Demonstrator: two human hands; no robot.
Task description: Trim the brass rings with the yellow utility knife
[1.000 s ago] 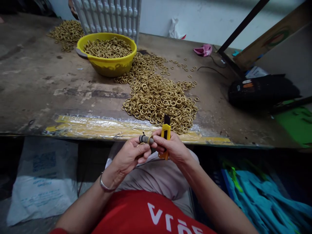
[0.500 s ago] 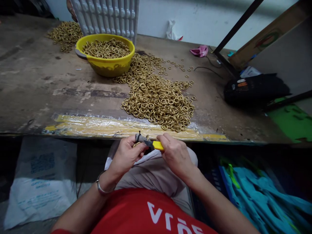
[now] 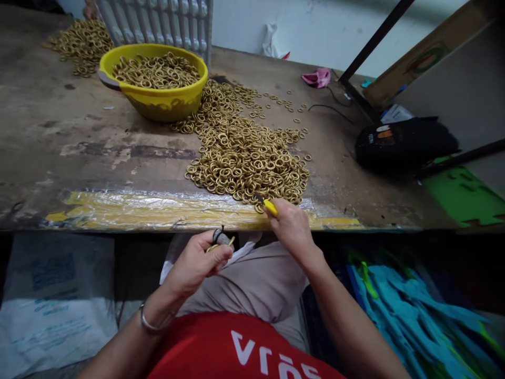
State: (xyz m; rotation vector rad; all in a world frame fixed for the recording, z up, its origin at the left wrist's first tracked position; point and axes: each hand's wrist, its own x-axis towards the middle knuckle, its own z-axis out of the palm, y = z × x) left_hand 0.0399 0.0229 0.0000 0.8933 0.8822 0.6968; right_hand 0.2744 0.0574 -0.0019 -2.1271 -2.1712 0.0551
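Head view, 1 camera.

1. Left hand [image 3: 195, 263]: closed on a brass ring [image 3: 214, 247], pinched between thumb and forefinger. A dark wrap [image 3: 221, 237] covers the fingertip at the ring. I hold this hand over my lap, just below the table edge [image 3: 118, 223]. A metal bracelet [image 3: 152, 323] sits on the wrist.

2. Right hand [image 3: 292, 226]: clamped around a yellow utility knife [image 3: 270, 207]. The hand is raised to the table edge, up and to the right of the left hand. The 2 hands are apart. The knife points forward and left, and its tip meets the nearest rings of the ring pile [image 3: 244, 158].

3. Ring pile: loose brass rings spread on the table directly ahead of my right hand. It trails away to the far left, up to the yellow basin [image 3: 158, 102].

4. Yellow basin: well ahead of my left hand, filled with more rings. A white slatted crate [image 3: 158, 21] stands behind it, and a 2nd ring heap [image 3: 79, 39] lies to its left.

5. Taped strip [image 3: 158, 210]: yellow, under clear film, running along the table edge just ahead of both hands.

6. Black bag [image 3: 402, 142]: on the table, well to the right of my right hand.

7. Pink object [image 3: 315, 78]: far ahead of my right hand, near the wall; I cannot tell what it is.
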